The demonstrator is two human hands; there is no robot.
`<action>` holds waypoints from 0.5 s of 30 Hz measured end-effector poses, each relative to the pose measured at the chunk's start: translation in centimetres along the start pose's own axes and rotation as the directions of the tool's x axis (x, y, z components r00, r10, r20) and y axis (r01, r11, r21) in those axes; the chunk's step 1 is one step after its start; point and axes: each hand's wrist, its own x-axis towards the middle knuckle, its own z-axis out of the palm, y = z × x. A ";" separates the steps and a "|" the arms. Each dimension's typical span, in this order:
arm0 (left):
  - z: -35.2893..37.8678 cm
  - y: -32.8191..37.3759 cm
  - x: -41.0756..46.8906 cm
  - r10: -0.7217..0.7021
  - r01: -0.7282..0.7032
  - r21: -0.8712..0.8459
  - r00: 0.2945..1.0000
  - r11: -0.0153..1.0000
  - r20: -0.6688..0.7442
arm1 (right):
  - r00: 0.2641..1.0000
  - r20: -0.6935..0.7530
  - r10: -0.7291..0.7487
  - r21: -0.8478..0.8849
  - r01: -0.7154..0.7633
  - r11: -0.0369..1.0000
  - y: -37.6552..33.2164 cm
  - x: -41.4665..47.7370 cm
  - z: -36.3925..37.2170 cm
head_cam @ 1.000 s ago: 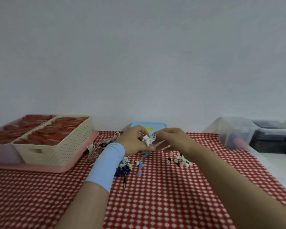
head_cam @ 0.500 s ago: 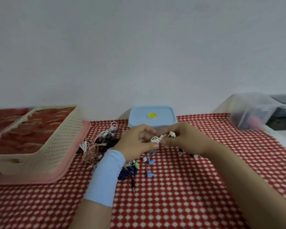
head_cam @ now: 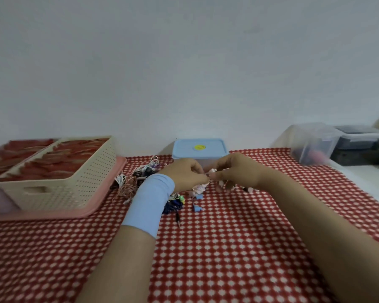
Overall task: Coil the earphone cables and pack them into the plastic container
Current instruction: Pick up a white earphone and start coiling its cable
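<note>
Between the two hands, just in front of the blue-lidded plastic container (head_cam: 200,147), a white earphone cable (head_cam: 212,171) is pinched from both sides. Half a second ago a short run of cable and one earbud were stretched between the fingertips. Now the hands are drawn closer together and a small bundle of pale loops (head_cam: 199,189) is seen hanging below the left hand (head_cam: 185,176) — a change that is read as the winding being well advanced on this one set, though not finished. The left hand is curled, with thumb and fingers closed on the cable near the loops. The right hand (head_cam: 235,171) is likewise closed, and the free end is nipped by its fingertips beside the left thumb. How many turns are wound cannot be told, as the picture is blurred there. The cable is thus held above the red checked cloth (head_cam: 228,248), on the near side of the container, whose lid is still on — so it is judged that the box must be opened before anything is packed. More earphones (head_cam: 140,174) are left in a loose tangle on the cloth beside the left wrist, near the cream basket (head_cam: 70,182).
</note>
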 end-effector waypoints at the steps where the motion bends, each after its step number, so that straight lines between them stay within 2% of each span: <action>1: 0.3 0.1 0.0 0.017 -0.018 -0.045 1.000 0.999 -0.015 | 0.998 -0.053 -0.017 -0.003 0.017 1.000 0.0 0.0 -0.1; 4: 1.2 0.6 0.0 0.080 -0.094 -0.195 0.994 0.976 -0.078 | 0.975 -0.221 0.002 0.096 0.020 0.995 0.2 0.0 -1.1; 6: 1.9 0.4 0.2 0.082 -0.106 -0.257 0.991 0.960 -0.102 | 0.979 -0.203 0.019 0.142 0.011 0.990 0.6 -0.2 -1.2; 8: 2.5 0.4 0.7 0.071 -0.087 -0.281 0.995 0.956 -0.066 | 0.985 -0.172 0.026 0.173 0.005 0.985 1.1 -0.1 -1.2; 12: 2.9 0.0 1.5 0.073 -0.086 -0.259 0.996 0.962 -0.057 | 0.983 -0.183 0.019 0.323 0.041 0.946 1.6 0.2 -1.2; 15: 2.9 -0.2 1.9 0.103 -0.111 -0.228 0.993 0.967 -0.049 | 0.991 -0.131 0.023 0.470 0.042 0.882 2.4 0.4 -1.3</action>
